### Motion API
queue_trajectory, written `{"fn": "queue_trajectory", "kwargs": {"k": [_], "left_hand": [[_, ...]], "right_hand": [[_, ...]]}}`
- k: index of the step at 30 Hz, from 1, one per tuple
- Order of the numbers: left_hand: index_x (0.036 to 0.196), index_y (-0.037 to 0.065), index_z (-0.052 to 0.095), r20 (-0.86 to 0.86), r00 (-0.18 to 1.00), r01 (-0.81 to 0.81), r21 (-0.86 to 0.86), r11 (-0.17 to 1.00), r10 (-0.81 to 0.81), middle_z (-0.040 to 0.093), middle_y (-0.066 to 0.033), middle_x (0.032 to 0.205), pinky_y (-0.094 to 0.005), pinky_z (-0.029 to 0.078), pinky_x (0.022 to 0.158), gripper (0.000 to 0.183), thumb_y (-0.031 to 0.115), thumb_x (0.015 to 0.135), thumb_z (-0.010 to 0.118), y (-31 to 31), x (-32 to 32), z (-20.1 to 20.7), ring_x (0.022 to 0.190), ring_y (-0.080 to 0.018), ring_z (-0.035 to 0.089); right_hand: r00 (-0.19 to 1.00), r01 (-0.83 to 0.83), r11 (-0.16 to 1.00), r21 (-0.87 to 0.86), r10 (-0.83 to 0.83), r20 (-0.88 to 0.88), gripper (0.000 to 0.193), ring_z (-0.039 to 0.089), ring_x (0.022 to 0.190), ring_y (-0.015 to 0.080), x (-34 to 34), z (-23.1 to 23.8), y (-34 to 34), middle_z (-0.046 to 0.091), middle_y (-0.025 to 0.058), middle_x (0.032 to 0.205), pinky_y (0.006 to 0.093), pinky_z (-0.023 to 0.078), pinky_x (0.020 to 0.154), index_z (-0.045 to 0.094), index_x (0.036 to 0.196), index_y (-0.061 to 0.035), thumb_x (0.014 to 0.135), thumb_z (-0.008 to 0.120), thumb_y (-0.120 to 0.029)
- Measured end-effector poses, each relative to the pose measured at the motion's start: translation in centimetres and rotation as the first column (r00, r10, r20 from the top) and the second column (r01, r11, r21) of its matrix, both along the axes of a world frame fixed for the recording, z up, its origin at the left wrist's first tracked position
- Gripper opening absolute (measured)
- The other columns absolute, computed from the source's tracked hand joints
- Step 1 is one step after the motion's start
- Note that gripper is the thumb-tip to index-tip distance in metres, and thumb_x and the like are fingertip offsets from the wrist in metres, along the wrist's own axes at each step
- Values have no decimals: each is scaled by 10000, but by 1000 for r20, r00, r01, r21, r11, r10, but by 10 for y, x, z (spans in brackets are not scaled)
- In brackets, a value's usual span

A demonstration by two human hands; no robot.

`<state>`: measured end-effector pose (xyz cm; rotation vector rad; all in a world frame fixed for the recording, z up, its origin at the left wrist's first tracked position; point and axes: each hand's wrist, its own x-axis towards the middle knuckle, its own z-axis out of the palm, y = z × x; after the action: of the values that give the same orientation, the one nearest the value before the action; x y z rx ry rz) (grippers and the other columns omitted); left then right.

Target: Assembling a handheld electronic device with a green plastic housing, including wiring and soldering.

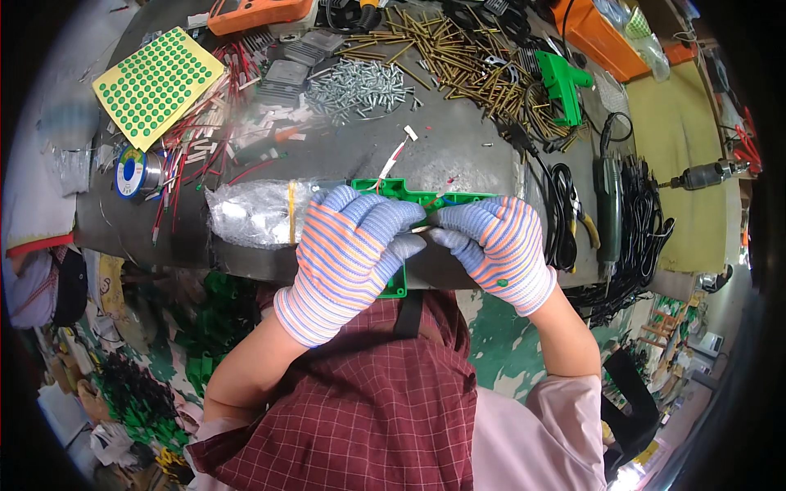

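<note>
Green plastic housing (pixel 407 193), flat and elongated, is held at the near edge of a grey metal workbench (pixel 458 151), just in front of the person's chest. Its long axis runs roughly left to right across the view, with one part seen lower down beneath the left hand; which end is its front cannot be told. A thin red and white wire (pixel 395 157) rises from its top edge and points away from the person, toward the back of the bench.

The left hand (pixel 348 250), in a striped knit glove, is closed around the housing's left and middle part, fingers curled over the top. The right hand (pixel 495 245), gloved the same way, is wrapped over the right end, with its fingertips pinched on a small pale piece at the housing; what that piece is cannot be made out.

Just left of the hands, a clear plastic bag (pixel 250 213) of small parts is bound with a yellow band. Farther back lie a heap of silver screws (pixel 360 86) and a spread of brass pins (pixel 442 53). A yellow sheet of green round stickers (pixel 155 82) and a solder spool (pixel 131 172) are set at the far left. A green power tool (pixel 610 204) with black cables rests at the right.
</note>
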<state>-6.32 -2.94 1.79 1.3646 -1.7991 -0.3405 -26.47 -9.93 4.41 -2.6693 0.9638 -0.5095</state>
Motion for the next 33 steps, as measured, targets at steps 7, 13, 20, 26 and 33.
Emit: {"fn": "queue_trajectory", "kwargs": {"k": [7,13,20,26,33], "left_hand": [[919,112,680,55,997,-58,-37,998,60,661,-58,859,-399,461,744,182,197,789,774,1,-3,0,808,-278,601],[931,136,669,6,998,-67,-35,997,67,626,-52,862,-416,454,751,196,192,774,774,0,-3,-5,823,-278,584],[944,134,661,30,1000,-1,20,1000,0,642,-57,879,-409,468,762,182,194,796,747,-7,-10,6,829,-284,608],[1008,117,667,-113,994,18,80,997,-9,635,-72,1009,-421,490,826,220,180,805,722,4,-3,17,906,-287,607],[1004,53,627,-165,794,-607,-222,763,585,649,-100,955,-379,516,787,149,95,868,670,38,152,38,854,-259,643]], "right_hand": [[954,111,981,160,-151,260,316,637,711,250,-31,9,7,673,111,879,345,499,624,686,1098,-92,811,756,-205],[839,492,870,20,-480,258,289,614,868,321,-64,-35,37,669,131,956,407,487,816,671,1106,-39,819,708,-49],[837,546,837,-49,-541,80,395,639,862,380,-37,-41,26,674,200,962,434,502,802,610,1248,8,858,550,29],[851,517,843,-151,-487,195,443,579,1187,342,-46,-60,33,585,213,1327,394,425,1044,492,1384,46,943,494,3],[727,449,875,181,-475,496,460,542,1220,263,-42,-33,36,571,180,1328,376,379,1082,465,1402,11,943,477,37]]}}
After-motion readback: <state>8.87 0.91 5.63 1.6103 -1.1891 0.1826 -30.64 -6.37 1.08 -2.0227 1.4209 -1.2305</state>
